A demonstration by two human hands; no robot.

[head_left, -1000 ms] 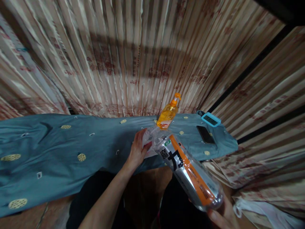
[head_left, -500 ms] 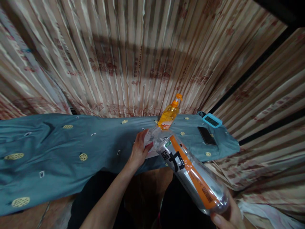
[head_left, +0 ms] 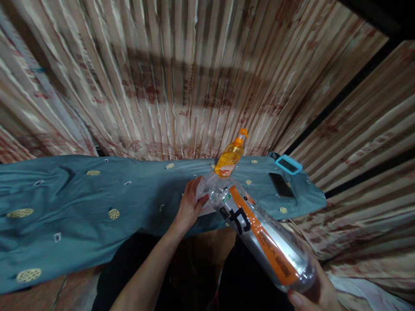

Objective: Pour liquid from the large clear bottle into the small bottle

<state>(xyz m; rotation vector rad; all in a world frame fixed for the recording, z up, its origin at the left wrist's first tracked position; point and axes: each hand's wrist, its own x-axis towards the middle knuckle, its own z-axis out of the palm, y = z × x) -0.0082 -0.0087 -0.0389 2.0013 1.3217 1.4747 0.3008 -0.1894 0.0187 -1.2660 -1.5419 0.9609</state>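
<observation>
My right hand (head_left: 319, 293) grips the base of a large clear plastic bottle (head_left: 259, 233) with an orange and silver label. The bottle is tilted, its neck end lower and towards my left hand (head_left: 189, 205). The left fingers are wrapped round a clear plastic container (head_left: 202, 190), whose exact kind I cannot make out. The bottle's neck end overlaps the container in view, and I cannot tell whether they touch. Just behind stands a pump bottle (head_left: 229, 159) of orange liquid with an orange pump head.
A teal cloth with yellow pineapple prints (head_left: 136, 185) covers the long surface. On its right lie a dark phone (head_left: 281, 185) and a blue-framed digital clock (head_left: 288, 164). Pleated curtains (head_left: 168, 86) hang behind and to the right.
The large bottle has shifted very slightly in my right hand's grip. My left hand and the container stay almost where they were.
</observation>
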